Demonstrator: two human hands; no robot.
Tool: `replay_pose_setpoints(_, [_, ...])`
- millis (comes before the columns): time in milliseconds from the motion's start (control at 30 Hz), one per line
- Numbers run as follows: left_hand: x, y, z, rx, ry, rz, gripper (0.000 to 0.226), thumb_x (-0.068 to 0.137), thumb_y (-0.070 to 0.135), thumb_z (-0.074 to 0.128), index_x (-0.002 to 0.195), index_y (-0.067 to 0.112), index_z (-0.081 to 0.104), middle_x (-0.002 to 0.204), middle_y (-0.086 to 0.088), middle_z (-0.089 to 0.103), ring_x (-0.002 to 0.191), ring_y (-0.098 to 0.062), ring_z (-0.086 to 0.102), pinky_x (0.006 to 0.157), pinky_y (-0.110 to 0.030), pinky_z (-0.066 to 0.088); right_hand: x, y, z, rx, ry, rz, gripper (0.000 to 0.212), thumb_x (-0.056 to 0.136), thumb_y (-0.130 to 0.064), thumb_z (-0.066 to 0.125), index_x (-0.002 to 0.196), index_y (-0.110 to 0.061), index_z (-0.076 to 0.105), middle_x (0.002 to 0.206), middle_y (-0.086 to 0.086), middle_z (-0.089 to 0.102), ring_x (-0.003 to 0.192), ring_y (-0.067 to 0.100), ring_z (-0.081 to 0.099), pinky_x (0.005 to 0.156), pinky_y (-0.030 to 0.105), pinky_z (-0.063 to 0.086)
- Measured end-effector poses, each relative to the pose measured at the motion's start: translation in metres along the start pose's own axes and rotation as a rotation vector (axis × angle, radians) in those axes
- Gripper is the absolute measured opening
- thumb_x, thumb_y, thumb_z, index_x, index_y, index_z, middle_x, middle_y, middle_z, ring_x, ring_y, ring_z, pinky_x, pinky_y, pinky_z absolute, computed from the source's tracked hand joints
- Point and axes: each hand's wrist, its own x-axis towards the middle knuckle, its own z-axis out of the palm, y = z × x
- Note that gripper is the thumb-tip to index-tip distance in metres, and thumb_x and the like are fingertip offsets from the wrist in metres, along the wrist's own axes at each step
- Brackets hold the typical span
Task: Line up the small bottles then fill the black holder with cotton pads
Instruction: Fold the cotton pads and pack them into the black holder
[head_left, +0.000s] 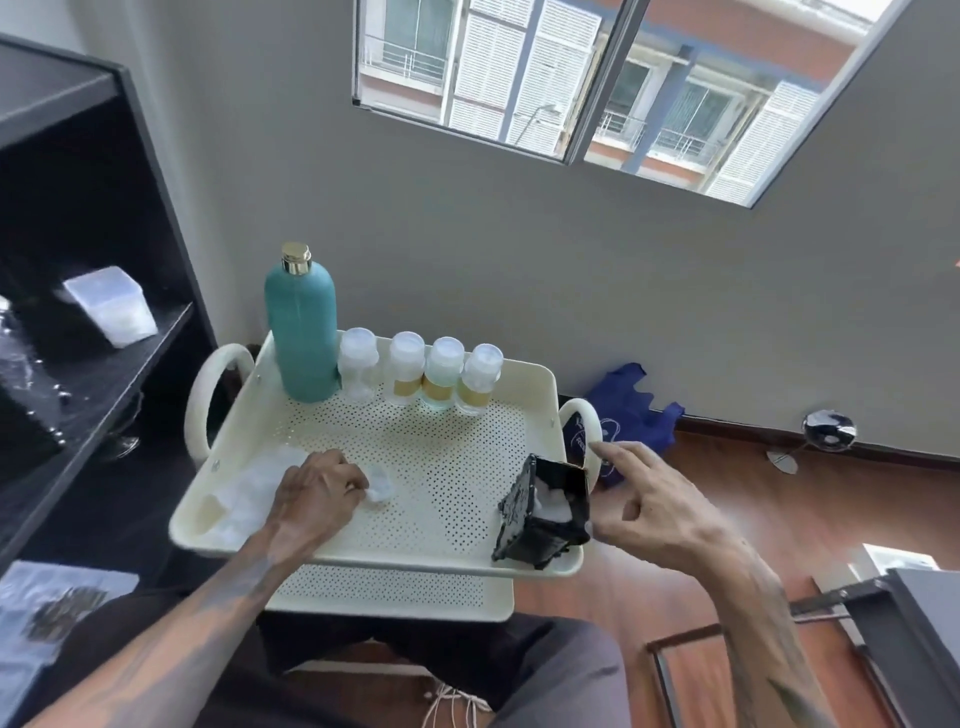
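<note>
Black holder (543, 512): near right corner of cream perforated tray (441, 467), tilted, white cotton pads inside. Right hand (654, 504) beside it, fingers spread. Left hand (317, 493) pinching one cotton pad (379, 488) beside pad bag (249, 493). Four small bottles (423, 376) lined along far rim, next to teal bottle (301, 327).

Bright daylight from the window (613, 83), soft faint shadows on the perforated tray (441, 467), strong wide-angle bending at edges, slightly soft, smeared detail throughout
</note>
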Motion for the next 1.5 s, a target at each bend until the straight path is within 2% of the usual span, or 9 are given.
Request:
replay_pose_setpoints(233, [-0.005, 0.028, -0.023, -0.135, 0.16, 0.102, 0.01, 0.078, 0.019, 0.078, 0.086, 0.021, 0.073, 0.099, 0.0, 0.067, 0.099, -0.022, 0.056, 0.083, -0.044, 0.047, 0.011, 0.023, 0.038, 0.183, -0.048, -0.017, 0.093, 0.068, -0.04, 0.073, 0.149, -0.039, 0.027, 0.151, -0.015, 0.031, 0.1, 0.011, 0.058, 0.099, 0.034, 0.047])
replay_pose_setpoints(400, [-0.009, 0.124, -0.055, -0.321, 0.252, 0.423, 0.013, 0.082, 0.018, 0.076, 0.094, 0.017, 0.072, 0.094, 0.004, 0.071, 0.095, -0.011, 0.059, 0.086, -0.028, 0.047, 0.015, 0.029, 0.041, 0.231, -0.049, -0.028, 0.093, 0.069, -0.038, 0.076, 0.149, -0.037, 0.028, 0.153, -0.012, 0.032, 0.118, 0.018, 0.053, 0.107, 0.034, 0.041])
replay_pose_setpoints(600, [-0.008, 0.188, -0.035, 0.062, 0.009, 0.773, 0.019, 0.092, 0.032, 0.055, 0.092, 0.022, 0.072, 0.088, 0.009, 0.071, 0.086, -0.014, 0.053, 0.084, -0.036, 0.041, 0.013, 0.032, 0.046, 0.308, -0.024, -0.031, 0.091, 0.07, -0.033, 0.077, 0.148, -0.038, 0.03, 0.149, -0.015, 0.037, 0.084, 0.006, 0.056, 0.089, 0.025, 0.046])
replay_pose_setpoints(900, [-0.002, 0.205, -0.04, 0.333, -0.431, 0.637, 0.039, 0.087, 0.032, 0.02, 0.055, 0.016, 0.036, 0.072, -0.004, 0.061, 0.088, -0.02, 0.04, 0.097, -0.042, 0.017, 0.016, 0.031, 0.047, 0.316, -0.006, -0.057, 0.091, 0.072, -0.025, 0.079, 0.149, -0.035, 0.032, 0.147, -0.012, 0.04, 0.086, 0.005, 0.056, 0.084, 0.018, 0.043])
replay_pose_setpoints(1000, [0.0, 0.191, -0.041, 0.113, -0.456, 0.637, 0.054, 0.093, 0.035, 0.02, 0.082, 0.018, 0.07, 0.108, 0.004, 0.069, 0.103, -0.012, 0.045, 0.101, -0.039, 0.025, 0.017, 0.034, 0.047, 0.305, -0.014, -0.051, 0.091, 0.071, -0.028, 0.081, 0.147, -0.04, 0.032, 0.141, -0.016, 0.042, 0.074, 0.008, 0.064, 0.078, 0.021, 0.049])
replay_pose_setpoints(1067, [-0.001, 0.161, -0.049, -0.239, -0.293, 0.576, 0.036, 0.098, 0.031, 0.039, 0.109, 0.023, 0.073, 0.122, 0.01, 0.067, 0.112, -0.002, 0.051, 0.099, -0.025, 0.037, 0.018, 0.035, 0.046, 0.282, -0.024, -0.036, 0.092, 0.072, -0.032, 0.082, 0.147, -0.042, 0.031, 0.142, -0.018, 0.041, 0.075, 0.007, 0.064, 0.078, 0.022, 0.049])
replay_pose_setpoints(1200, [-0.006, 0.064, -0.07, -0.282, -0.002, 0.199, 0.02, 0.09, 0.023, 0.061, 0.106, 0.022, 0.074, 0.101, 0.011, 0.069, 0.088, -0.007, 0.064, 0.081, -0.027, 0.054, 0.016, 0.031, 0.039, 0.208, -0.054, -0.02, 0.097, 0.07, -0.038, 0.083, 0.149, -0.041, 0.028, 0.147, -0.015, 0.039, 0.08, 0.005, 0.061, 0.084, 0.023, 0.046])
replay_pose_setpoints(1333, [-0.021, -0.04, -0.082, 0.172, -0.331, -0.19, 0.022, 0.083, 0.028, 0.054, 0.089, 0.02, 0.074, 0.099, 0.004, 0.063, 0.1, -0.023, 0.064, 0.087, -0.036, 0.051, 0.006, 0.01, 0.023, 0.069, -0.033, 0.049, 0.101, 0.071, -0.048, 0.08, 0.152, -0.035, 0.022, 0.148, -0.011, 0.039, 0.093, 0.011, 0.055, 0.089, 0.026, 0.042])
replay_pose_setpoints(1500, [-0.027, -0.052, -0.066, 0.0, -0.35, -0.203, 0.053, 0.071, 0.041, 0.076, 0.118, 0.017, 0.07, 0.11, 0.004, 0.057, 0.101, -0.013, 0.058, 0.093, -0.027, 0.046, 0.004, -0.076, 0.004, 0.14, 0.305, -0.117, 0.038, 0.087, -0.041, 0.065, 0.124, -0.036, 0.058, 0.117, -0.013, 0.054, 0.078, 0.005, 0.06, 0.087, 0.034, 0.044])
